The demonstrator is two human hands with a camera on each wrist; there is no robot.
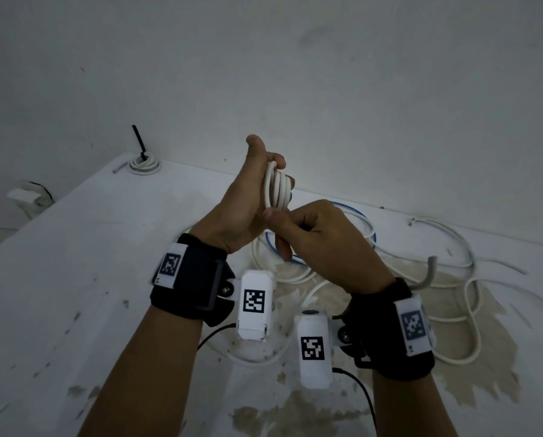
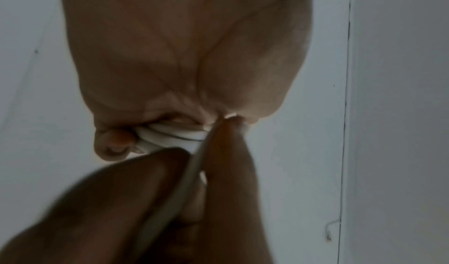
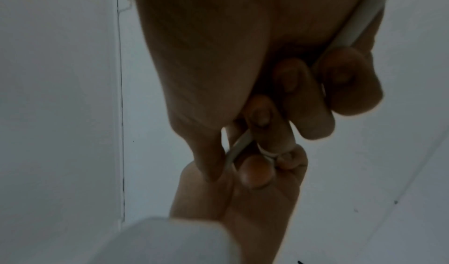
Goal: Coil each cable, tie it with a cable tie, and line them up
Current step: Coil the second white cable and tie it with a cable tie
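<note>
Head view: both hands were raised above the white table (image 1: 74, 247), in front of a pale wall. The left hand (image 1: 242, 203) stood upright, thumb pointing up, its fingers curled round a small white coil (image 1: 275, 187) of several turns held against the palm. The right hand (image 1: 320, 244) was just beside it, to the right and slightly nearer, fingers folded and thumb tip touching the coil's lower edge; it gripped the free cable end (image 1: 429, 272), which emerged bent behind the right wrist. On the table beneath lay loose white cable (image 1: 465, 298) in wide loops to the right, and a blue cable (image 1: 358, 216) ring partly hidden by the hands. At the far left edge sat a finished coil (image 1: 144, 164) with a black cable tie (image 1: 139, 141) sticking up. Both wrists carried black bands with white marker blocks.

Left wrist view: the left hand (image 2: 184, 56) filled the upper frame, fingertips closed over the coil (image 2: 175, 133). The right hand (image 2: 109, 201) came in from below, dark and blurred, with a cable strand (image 2: 175, 197) running along it up to the coil.

Right wrist view: the right hand (image 3: 218, 56) had its fingers (image 3: 345, 79) curled onto a white strand (image 3: 359, 18) passing along the palm. The strand ran on to the left hand (image 3: 243, 201) below, where thumb and finger met at it. The picture was soft; I could not tell exactly which fingers touched.
</note>
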